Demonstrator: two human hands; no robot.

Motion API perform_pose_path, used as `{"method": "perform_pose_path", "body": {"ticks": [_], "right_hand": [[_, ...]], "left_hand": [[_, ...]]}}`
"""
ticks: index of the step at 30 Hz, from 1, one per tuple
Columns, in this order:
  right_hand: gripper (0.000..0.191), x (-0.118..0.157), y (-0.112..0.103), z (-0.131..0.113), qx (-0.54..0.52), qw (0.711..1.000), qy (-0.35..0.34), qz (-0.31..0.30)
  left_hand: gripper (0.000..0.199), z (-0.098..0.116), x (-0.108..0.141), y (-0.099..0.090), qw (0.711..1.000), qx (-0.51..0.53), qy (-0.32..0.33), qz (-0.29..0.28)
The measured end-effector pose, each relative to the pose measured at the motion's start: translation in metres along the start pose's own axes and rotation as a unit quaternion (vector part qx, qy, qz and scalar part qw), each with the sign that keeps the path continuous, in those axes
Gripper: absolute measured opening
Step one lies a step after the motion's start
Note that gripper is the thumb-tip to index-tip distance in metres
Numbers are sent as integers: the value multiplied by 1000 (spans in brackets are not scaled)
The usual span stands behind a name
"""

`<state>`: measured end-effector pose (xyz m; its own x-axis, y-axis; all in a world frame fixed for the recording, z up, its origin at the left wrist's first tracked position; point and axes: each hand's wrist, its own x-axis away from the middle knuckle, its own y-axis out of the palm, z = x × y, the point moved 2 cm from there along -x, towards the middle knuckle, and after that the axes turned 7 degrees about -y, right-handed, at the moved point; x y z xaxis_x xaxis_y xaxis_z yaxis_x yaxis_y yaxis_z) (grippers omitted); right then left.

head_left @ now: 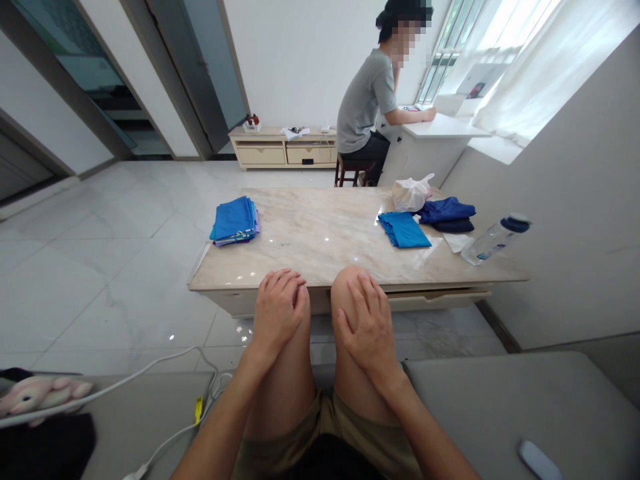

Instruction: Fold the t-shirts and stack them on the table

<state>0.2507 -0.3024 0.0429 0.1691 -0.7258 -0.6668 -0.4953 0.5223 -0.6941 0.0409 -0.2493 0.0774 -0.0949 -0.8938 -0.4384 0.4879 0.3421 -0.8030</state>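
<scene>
My left hand (pixel 280 308) lies flat on my left knee, fingers stretched out, holding nothing. On the other knee rests my right hand (pixel 367 323), its fingers spread and nothing in them. Beyond my knees is a marble-topped table (pixel 310 227). A stack of folded blue cloths (pixel 234 219) sits at its left end. Toward the right lies a folded bright blue cloth (pixel 404 230), beside a dark blue cloth bundle (pixel 447 212) and a white plastic bag (pixel 413 193). A clear bottle with a blue lid (pixel 493 241) stands at the right end.
A person in a grey shirt (pixel 367 100) sits on a stool at a white desk (pixel 440 125). Behind the table is a low cabinet (pixel 260 155). A white cable (pixel 150 367) and plush toy (pixel 45 397) are at left. A partly open drawer (pixel 440 299) faces me.
</scene>
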Motion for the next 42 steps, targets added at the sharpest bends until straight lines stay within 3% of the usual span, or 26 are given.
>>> {"method": "perform_pose_path", "body": {"ticks": [22,25,27,30,32,34,36,39,42], "right_hand": [[72,0,0,-1,-16,1000,2,-2],[63,-2,-5,4,-45,999,18,0],[52,-9,-6,16,-92,995,36,-7],[41,-29,2,57,-204,975,73,-35],[38,-47,17,100,-271,951,133,-62],[35,-68,34,150,-256,940,210,-86],[28,-90,50,203,-156,937,293,-107],[26,-118,67,274,-34,923,365,-119],[29,-126,79,329,38,905,406,-121]], "left_hand": [[30,3,2,-2,1000,-5,-14,-16],[30,1,1,-6,999,-20,-18,-22],[29,0,-12,-9,997,-40,-37,-62],[31,8,-61,-8,982,-62,-76,-159],[33,20,-107,-2,981,-66,-68,-169],[35,35,-153,11,984,-54,-39,-166],[37,44,-186,31,983,-54,-16,-176],[37,38,-204,70,967,-97,-5,-234],[34,20,-193,101,936,-156,25,-316]]}}
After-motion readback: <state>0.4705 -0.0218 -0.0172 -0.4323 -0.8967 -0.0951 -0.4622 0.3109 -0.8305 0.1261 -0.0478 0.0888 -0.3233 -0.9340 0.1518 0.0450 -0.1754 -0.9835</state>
